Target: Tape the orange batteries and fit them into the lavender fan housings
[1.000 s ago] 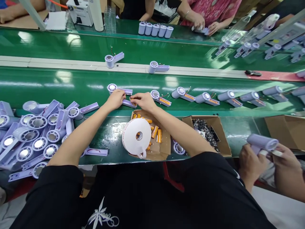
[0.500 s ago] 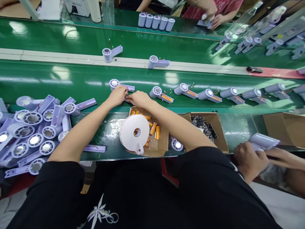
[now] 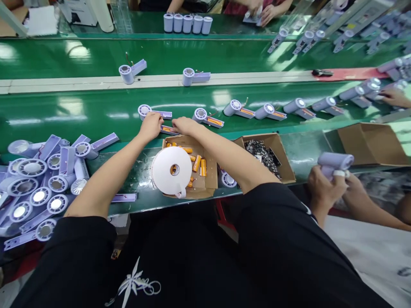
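My left hand (image 3: pixel 150 125) is closed around a lavender handheld fan housing (image 3: pixel 169 130), mostly hidden under the hand. Its open handle sticks out to the right and shows an orange battery inside. At that handle's far end, the curled fingers of my right hand (image 3: pixel 186 125) grip it; whether they pinch a small part too is hidden. Just behind my left hand lies another fan housing (image 3: pixel 145 110) with an open handle. Below my hands, a cardboard box (image 3: pixel 210 188) holds orange batteries (image 3: pixel 197 163), and a white roll of tape (image 3: pixel 163 173) rests on its left part.
Fan housings (image 3: pixel 40 196) are heaped at left. More, with batteries in their handles (image 3: pixel 247 112), line the green conveyor (image 3: pixel 105 98) toward the right. A box of small black parts (image 3: pixel 261 154) stands right of the batteries. A co-worker's hands (image 3: pixel 327 188) hold a housing at right.
The view has shifted right. My right hand has drawn slightly away from my left, so the handle and its battery now show between them. At far right another person's hand has appeared by the housings.
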{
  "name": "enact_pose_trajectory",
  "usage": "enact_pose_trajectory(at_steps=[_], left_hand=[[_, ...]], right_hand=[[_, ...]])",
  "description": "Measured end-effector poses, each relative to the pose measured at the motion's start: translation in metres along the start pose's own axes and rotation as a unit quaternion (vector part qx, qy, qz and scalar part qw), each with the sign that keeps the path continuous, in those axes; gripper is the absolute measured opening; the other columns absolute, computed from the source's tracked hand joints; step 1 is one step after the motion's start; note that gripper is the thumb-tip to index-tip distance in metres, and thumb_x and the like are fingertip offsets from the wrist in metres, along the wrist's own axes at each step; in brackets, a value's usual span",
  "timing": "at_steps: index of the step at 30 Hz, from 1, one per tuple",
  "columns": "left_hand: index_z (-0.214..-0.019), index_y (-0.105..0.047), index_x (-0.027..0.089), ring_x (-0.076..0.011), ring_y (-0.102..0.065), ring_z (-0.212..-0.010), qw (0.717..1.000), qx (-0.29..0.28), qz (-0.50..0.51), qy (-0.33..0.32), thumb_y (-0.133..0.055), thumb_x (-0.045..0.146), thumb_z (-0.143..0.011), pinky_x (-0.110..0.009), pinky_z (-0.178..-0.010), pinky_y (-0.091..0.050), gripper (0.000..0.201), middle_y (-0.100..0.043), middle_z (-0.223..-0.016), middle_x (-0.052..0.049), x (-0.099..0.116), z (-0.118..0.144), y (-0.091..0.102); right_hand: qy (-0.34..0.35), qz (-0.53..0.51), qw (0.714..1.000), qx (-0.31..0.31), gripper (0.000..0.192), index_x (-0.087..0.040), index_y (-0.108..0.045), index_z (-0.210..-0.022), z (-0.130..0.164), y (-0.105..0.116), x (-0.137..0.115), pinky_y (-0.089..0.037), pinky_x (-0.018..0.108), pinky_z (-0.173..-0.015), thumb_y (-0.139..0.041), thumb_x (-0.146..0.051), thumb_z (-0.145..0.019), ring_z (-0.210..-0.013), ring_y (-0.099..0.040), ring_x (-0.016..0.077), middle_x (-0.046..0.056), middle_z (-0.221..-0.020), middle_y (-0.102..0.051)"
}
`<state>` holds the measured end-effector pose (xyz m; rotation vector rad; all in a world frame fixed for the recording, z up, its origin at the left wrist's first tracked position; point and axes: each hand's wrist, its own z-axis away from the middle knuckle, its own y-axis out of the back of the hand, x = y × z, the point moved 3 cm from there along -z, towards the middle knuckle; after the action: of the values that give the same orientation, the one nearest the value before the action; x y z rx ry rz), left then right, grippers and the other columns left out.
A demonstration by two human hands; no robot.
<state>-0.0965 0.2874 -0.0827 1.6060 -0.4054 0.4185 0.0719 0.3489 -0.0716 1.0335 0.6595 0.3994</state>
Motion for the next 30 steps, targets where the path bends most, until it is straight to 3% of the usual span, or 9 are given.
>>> enact_pose_trajectory(at_steps=[3, 6, 9, 12, 14, 16, 19, 24, 30], left_hand=[[-0.120, -0.069, 0.014, -0.0339, -0.058, -0.137, 0.999, 0.004, -0.001, -0.045, -0.056, 0.027, -0.101, -0.055, -0.126, -0.041, 0.026, -0.072, -0.136, -0.018, 0.026, 0.025, 0.025], [-0.128, -0.074, 0.025, -0.0359, -0.055, -0.150, 0.982, -0.049, -0.003, -0.181, -0.075, 0.041, -0.092, -0.059, -0.135, -0.034, 0.039, -0.073, -0.145, -0.013, 0.060, 0.096, 0.042], [-0.136, -0.076, 0.034, -0.0398, -0.055, -0.154, 0.949, -0.119, -0.070, -0.282, -0.078, 0.034, -0.089, -0.070, -0.138, -0.022, 0.047, -0.077, -0.143, -0.012, 0.082, 0.182, 0.050], [-0.151, -0.068, 0.027, -0.0428, -0.061, -0.146, 0.933, -0.154, -0.164, -0.280, -0.070, 0.014, -0.089, -0.076, -0.131, -0.030, 0.064, -0.075, -0.148, -0.017, 0.097, 0.234, 0.061], [-0.155, -0.064, 0.022, -0.0423, -0.063, -0.139, 0.940, -0.134, -0.187, -0.252, -0.067, 0.014, -0.092, -0.072, -0.126, -0.039, 0.063, -0.073, -0.150, -0.020, 0.103, 0.248, 0.070], [-0.157, -0.061, 0.021, -0.0411, -0.060, -0.141, 0.955, -0.073, -0.181, -0.223, -0.067, 0.023, -0.099, -0.068, -0.126, -0.041, 0.058, -0.073, -0.151, -0.019, 0.104, 0.258, 0.075], [-0.157, -0.058, 0.025, -0.0382, -0.059, -0.143, 0.968, 0.033, -0.155, -0.197, -0.070, 0.035, -0.102, -0.064, -0.128, -0.041, 0.056, -0.077, -0.144, -0.015, 0.106, 0.278, 0.072], [-0.154, -0.055, 0.026, -0.0413, -0.060, -0.139, 0.972, 0.167, -0.116, -0.116, -0.084, 0.050, -0.094, -0.064, -0.123, -0.040, 0.070, -0.077, -0.139, -0.017, 0.094, 0.294, 0.062], [-0.158, -0.053, 0.023, -0.0417, -0.055, -0.138, 0.976, 0.184, -0.093, -0.063, -0.083, 0.039, -0.092, -0.062, -0.124, -0.037, 0.074, -0.068, -0.149, -0.020, 0.058, 0.274, 0.056]], right_hand=[[0.002, -0.051, 0.994, 0.098, 0.019, -0.018, -0.077, -0.112, 0.038, 0.029, -0.001, -0.052, 0.037, -0.092, -0.078, -0.035, -0.105, -0.106, -0.072, 0.0280, 0.014, -0.116, -0.082], [0.040, -0.166, 0.960, 0.224, 0.029, -0.019, -0.077, -0.105, 0.119, 0.046, -0.002, -0.050, 0.035, -0.087, -0.060, -0.040, -0.114, -0.093, -0.070, 0.0228, 0.008, -0.100, -0.081], [0.069, -0.259, 0.945, 0.185, 0.033, -0.023, -0.077, -0.095, 0.210, 0.020, -0.014, -0.049, 0.034, -0.079, -0.065, -0.051, -0.108, -0.081, -0.070, 0.0209, 0.003, -0.088, -0.081], [0.016, -0.297, 0.946, 0.128, 0.039, -0.028, -0.074, -0.080, 0.272, -0.034, -0.024, -0.051, 0.040, -0.071, -0.075, -0.063, -0.096, -0.073, -0.072, 0.0267, 0.006, -0.080, -0.080], [-0.036, -0.377, 0.921, 0.090, 0.041, -0.032, -0.075, -0.089, 0.288, -0.071, -0.027, -0.056, 0.043, -0.066, -0.078, -0.073, -0.090, -0.070, -0.075, 0.0302, 0.009, -0.081, -0.081], [-0.025, -0.497, 0.865, 0.066, 0.059, -0.034, -0.076, -0.111, 0.289, -0.098, -0.038, -0.057, 0.043, -0.057, -0.071, -0.088, -0.087, -0.072, -0.079, 0.0314, 0.014, -0.103, -0.086], [0.043, -0.586, 0.809, 0.021, 0.068, -0.032, -0.077, -0.109, 0.291, -0.107, -0.072, -0.061, 0.042, -0.058, -0.064, -0.095, -0.088, -0.073, -0.080, 0.0300, 0.015, -0.103, -0.086], [0.077, -0.536, 0.840, 0.036, 0.055, -0.031, -0.074, -0.078, 0.297, -0.085, -0.100, -0.064, 0.040, -0.067, -0.058, -0.076, -0.105, -0.060, -0.074, 0.0236, 0.004, -0.069, -0.077], [0.152, -0.399, 0.904, -0.026, 0.042, -0.027, -0.080, -0.086, 0.321, -0.096, -0.086, -0.060, 0.031, -0.071, -0.054, -0.044, -0.115, -0.067, -0.077, 0.0194, 0.002, -0.076, -0.081]])
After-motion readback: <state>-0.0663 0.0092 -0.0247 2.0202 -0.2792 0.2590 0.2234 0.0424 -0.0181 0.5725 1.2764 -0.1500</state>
